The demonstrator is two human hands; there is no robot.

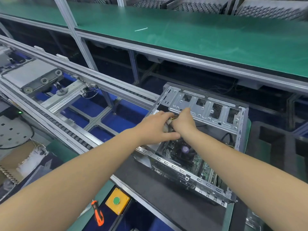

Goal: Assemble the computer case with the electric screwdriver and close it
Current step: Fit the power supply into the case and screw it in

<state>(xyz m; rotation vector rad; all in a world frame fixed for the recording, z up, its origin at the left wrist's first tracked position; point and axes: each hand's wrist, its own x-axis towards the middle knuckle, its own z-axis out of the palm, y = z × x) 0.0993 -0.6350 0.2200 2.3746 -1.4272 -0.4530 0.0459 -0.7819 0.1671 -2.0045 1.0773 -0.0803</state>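
Stiff white connectors [168, 125] were pinched by both hands [155, 126] at the open case's [216, 112] twelve o'clock; plugs, not fragile wires, deserved gripping.

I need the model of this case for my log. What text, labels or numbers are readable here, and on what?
None can be read.
Green circuit board inside the open silver metal computer case: any print is too small and blurred.
Yellow box with green round button: no lettering visible.
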